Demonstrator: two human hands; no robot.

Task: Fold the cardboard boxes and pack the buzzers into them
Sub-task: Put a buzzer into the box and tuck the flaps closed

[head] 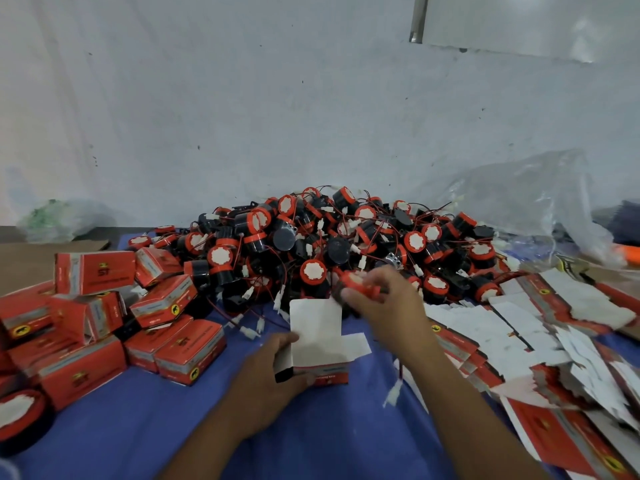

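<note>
My left hand (273, 368) grips a small red cardboard box (320, 344) that stands on the blue cloth with its white lid flap raised. My right hand (381, 303) holds a black and orange buzzer (349, 285) just above and behind that open box. A large heap of black and orange buzzers (329, 244) with red wires and white plugs lies behind the hands. Several closed red boxes (104, 320) are piled at the left. Flat unfolded box blanks (540, 344), red outside and white inside, are spread at the right.
The blue cloth (145, 427) covers the table. A crumpled clear plastic bag (533, 199) lies at the back right, another bag (59, 220) at the back left. A single buzzer (20, 414) lies at the near left edge. A white wall stands behind.
</note>
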